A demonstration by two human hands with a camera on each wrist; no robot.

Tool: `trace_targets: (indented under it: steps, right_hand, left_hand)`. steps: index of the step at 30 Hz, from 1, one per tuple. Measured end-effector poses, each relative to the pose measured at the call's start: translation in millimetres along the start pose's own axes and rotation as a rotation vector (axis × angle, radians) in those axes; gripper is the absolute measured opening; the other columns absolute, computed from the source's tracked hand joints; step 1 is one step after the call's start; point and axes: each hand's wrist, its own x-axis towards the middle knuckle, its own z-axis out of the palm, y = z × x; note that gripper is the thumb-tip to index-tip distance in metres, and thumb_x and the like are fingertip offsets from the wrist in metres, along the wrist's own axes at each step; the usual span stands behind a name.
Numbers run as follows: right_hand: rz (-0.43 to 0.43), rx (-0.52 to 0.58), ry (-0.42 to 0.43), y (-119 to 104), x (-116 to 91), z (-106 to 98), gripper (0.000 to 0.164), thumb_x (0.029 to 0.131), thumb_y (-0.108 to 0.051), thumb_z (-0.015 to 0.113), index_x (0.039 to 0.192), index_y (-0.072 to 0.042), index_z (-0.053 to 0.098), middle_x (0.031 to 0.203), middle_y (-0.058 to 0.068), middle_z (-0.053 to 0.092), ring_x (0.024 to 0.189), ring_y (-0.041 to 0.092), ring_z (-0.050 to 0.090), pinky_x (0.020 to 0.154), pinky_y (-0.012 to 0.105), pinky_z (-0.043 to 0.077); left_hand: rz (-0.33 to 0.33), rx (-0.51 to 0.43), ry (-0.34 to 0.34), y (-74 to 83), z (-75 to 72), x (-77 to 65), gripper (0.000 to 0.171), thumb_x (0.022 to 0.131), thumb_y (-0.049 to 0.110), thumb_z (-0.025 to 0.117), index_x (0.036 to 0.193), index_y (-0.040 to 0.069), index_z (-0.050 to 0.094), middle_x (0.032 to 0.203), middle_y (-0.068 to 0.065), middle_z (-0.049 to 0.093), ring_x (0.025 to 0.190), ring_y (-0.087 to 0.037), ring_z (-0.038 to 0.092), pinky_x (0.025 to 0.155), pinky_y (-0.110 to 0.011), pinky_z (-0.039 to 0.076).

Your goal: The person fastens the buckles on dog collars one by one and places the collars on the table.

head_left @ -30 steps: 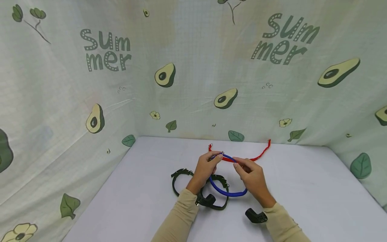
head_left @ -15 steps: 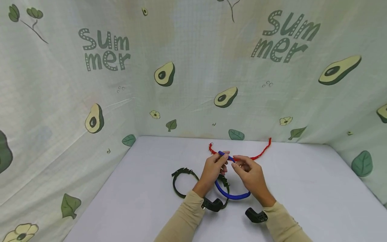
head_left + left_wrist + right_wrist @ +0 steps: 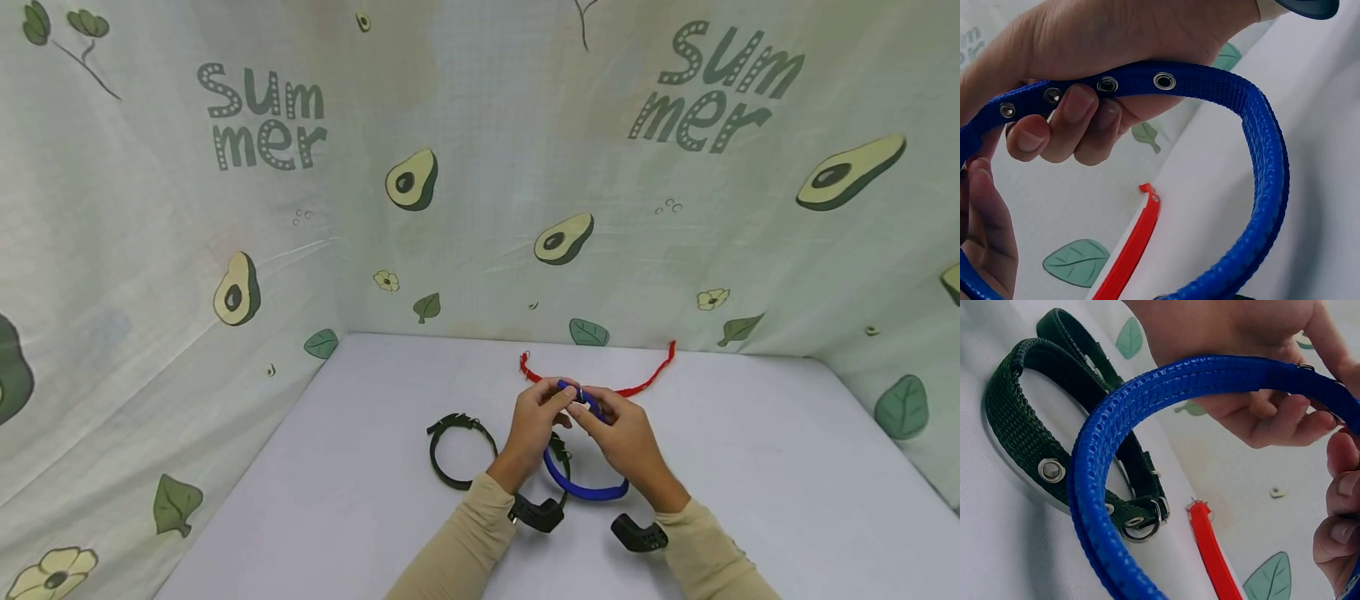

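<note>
A blue collar [image 3: 588, 493] hangs as a loop between both hands, above the table. My left hand [image 3: 529, 423] pinches its strap end, fingertips curled over the band beside metal eyelets [image 3: 1164, 81] in the left wrist view. My right hand [image 3: 628, 437] grips the band close to the left fingertips, near a small metal fitting [image 3: 1305, 366]. The two hands nearly meet, and fingers hide much of the joined part. Below the loop lies a dark green collar [image 3: 1007, 415], partly covered in the head view by the left arm and the blue collar.
Another dark green collar [image 3: 435, 460] lies looped on the white table [image 3: 360, 467], left of the left forearm. A red collar [image 3: 647, 387] stretches open behind the hands, near the printed cloth backdrop [image 3: 480, 167]. Black wrist cameras [image 3: 637, 535] jut from the sleeves.
The left hand has shifted right, towards the right hand, along the blue collar's strap. The collar's loop has moved slightly right and down. The right hand has barely moved.
</note>
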Motion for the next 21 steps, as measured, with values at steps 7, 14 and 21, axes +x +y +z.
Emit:
trace_targets:
  steps: [7, 14, 21]
  right_hand:
    - [-0.029, 0.053, 0.051, -1.2, 0.2, 0.5, 0.027, 0.098, -0.028, 0.068, 0.113, -0.005, 0.068, 0.080, 0.006, 0.065, 0.063, 0.017, 0.057, 0.051, 0.026, 0.045]
    - [-0.025, 0.185, -0.002, -0.1, 0.5, -4.4, 0.017, 0.097, -0.014, 0.068, 0.107, -0.003, 0.059, 0.079, 0.008, 0.063, 0.056, 0.014, 0.053, 0.049, 0.027, 0.044]
    - [-0.045, 0.188, -0.027, 1.6, -0.4, -8.2, 0.016, 0.096, -0.010, 0.067, 0.104, -0.003, 0.055, 0.076, 0.007, 0.059, 0.057, 0.017, 0.055, 0.052, 0.028, 0.046]
  left_hand:
    - [0.023, -0.019, -0.013, -0.9, -0.2, -0.4, 0.031, 0.100, 0.022, 0.063, 0.115, -0.006, 0.065, 0.091, -0.004, 0.066, 0.082, -0.014, 0.063, 0.063, -0.024, 0.052]
    - [0.057, -0.046, -0.013, 0.6, -1.5, 0.1, 0.029, 0.101, 0.024, 0.062, 0.117, 0.000, 0.065, 0.095, -0.005, 0.067, 0.081, -0.016, 0.064, 0.062, -0.024, 0.053]
    - [0.114, -0.068, -0.045, 1.6, -3.6, 0.2, 0.038, 0.104, 0.027, 0.057, 0.126, -0.004, 0.057, 0.101, -0.014, 0.063, 0.081, -0.018, 0.064, 0.061, -0.024, 0.053]
